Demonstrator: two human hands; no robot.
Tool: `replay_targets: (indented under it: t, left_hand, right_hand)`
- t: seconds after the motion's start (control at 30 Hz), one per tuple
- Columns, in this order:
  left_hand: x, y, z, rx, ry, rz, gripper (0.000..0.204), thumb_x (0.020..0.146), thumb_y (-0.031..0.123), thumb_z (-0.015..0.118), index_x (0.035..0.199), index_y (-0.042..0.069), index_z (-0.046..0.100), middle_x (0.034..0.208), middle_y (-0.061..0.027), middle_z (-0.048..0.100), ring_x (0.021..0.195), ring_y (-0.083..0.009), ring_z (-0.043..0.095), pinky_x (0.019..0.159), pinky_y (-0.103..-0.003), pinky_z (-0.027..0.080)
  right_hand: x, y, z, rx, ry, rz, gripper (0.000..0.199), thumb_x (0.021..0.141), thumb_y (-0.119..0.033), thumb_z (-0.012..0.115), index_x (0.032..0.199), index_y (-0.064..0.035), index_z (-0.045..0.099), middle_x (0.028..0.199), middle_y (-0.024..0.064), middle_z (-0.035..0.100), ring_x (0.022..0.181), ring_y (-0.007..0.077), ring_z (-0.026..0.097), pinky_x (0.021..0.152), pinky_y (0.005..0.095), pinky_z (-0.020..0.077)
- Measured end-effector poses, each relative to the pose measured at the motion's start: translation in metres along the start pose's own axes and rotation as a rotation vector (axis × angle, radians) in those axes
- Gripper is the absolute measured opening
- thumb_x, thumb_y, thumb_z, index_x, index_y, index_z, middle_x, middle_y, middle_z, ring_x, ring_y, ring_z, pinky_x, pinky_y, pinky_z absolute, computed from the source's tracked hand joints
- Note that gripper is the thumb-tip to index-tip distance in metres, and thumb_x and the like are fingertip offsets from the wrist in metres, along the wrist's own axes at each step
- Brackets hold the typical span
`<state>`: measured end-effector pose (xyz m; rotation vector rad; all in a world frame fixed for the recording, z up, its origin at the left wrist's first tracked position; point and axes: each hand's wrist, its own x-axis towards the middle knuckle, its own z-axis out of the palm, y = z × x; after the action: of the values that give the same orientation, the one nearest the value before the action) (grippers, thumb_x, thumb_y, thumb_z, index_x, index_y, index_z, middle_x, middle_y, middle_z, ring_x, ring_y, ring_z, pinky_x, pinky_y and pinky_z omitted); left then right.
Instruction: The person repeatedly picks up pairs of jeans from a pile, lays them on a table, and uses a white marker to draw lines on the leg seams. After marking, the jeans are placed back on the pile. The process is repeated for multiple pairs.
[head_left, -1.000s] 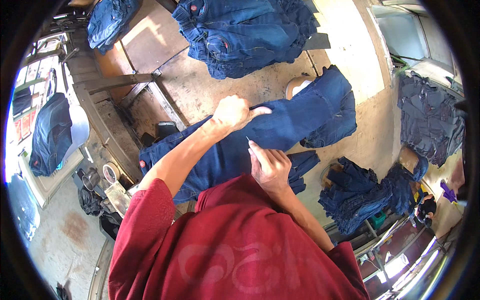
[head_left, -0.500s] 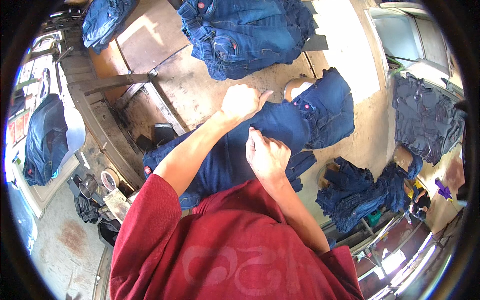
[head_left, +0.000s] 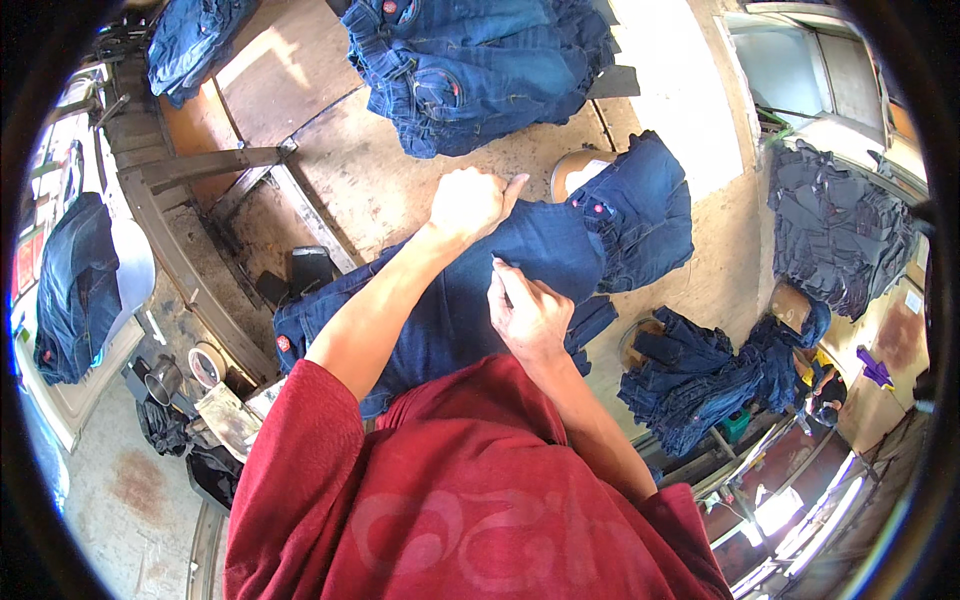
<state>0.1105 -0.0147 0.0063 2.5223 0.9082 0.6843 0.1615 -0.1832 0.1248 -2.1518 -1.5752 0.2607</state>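
A pair of dark blue jeans (head_left: 440,300) lies spread in front of me, running from lower left to upper right. My left hand (head_left: 472,205) is curled into a fist at the far edge of the denim, thumb pointing right; whatever its fingers hold is hidden. Over the middle of the jeans, my right hand (head_left: 530,308) is closed in a pinch, index finger and thumb together. A tiny dark tip shows at those fingertips, too small to name. The jeans' waist end (head_left: 632,215) is pulled over a rounded form (head_left: 572,176) at the right.
A heap of jeans (head_left: 480,70) lies on the brown tabletop (head_left: 330,180) ahead. More denim (head_left: 690,375) hangs over a support at right, beyond it a pile of dark garments (head_left: 840,230). A wooden frame (head_left: 200,270) and a metal mug (head_left: 163,380) are at left.
The whole view has shifted slightly left. My right hand has moved a little right over the jeans, still pinched. My left hand stays closed at the far edge.
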Motion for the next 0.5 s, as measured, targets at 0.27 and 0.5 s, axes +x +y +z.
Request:
replay_targets:
  t: [0.27, 0.5]
  left_hand:
    - [0.000, 0.000, 0.001, -0.021, 0.015, -0.007, 0.051, 0.094, 0.040, 0.082, 0.055, 0.013, 0.064, 0.047, -0.0121, 0.056, 0.041, -0.0301, 0.061, 0.042, -0.042, 0.049]
    - [0.004, 0.003, -0.005, -0.051, -0.075, -0.101, 0.050, 0.098, 0.042, 0.077, 0.058, 0.012, 0.071, 0.050, -0.0156, 0.061, 0.043, -0.0330, 0.063, 0.043, -0.043, 0.052]
  right_hand:
    - [0.000, -0.006, -0.010, -0.116, -0.118, 0.007, 0.011, 0.092, -0.013, 0.080, 0.104, -0.0136, 0.080, 0.064, 0.0053, 0.068, 0.050, 0.0223, 0.067, 0.048, 0.0376, 0.0517]
    - [-0.020, -0.009, -0.029, 0.057, -0.066, 0.119, 0.016, 0.088, -0.005, 0.081, 0.104, -0.0087, 0.079, 0.069, 0.0100, 0.072, 0.053, 0.0248, 0.068, 0.051, 0.0380, 0.0545]
